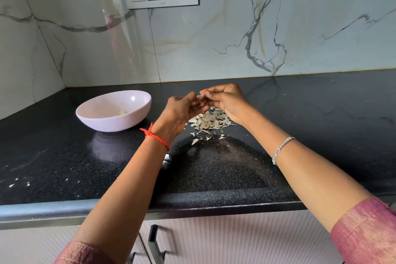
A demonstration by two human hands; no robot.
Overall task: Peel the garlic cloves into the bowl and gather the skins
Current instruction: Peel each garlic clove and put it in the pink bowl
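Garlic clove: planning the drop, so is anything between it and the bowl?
Nothing visible. The garlic clove, pinched by the left hand and right hand, has only bare countertop between it and the pink bowl.

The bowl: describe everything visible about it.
The bowl is pale pink, round and deep-sided, glossy like ceramic or plastic. It stands upright on the black countertop, left of the left hand and the pile of skins, touching neither. Inside lies one small yellowish peeled clove; more may be hidden by the near wall.
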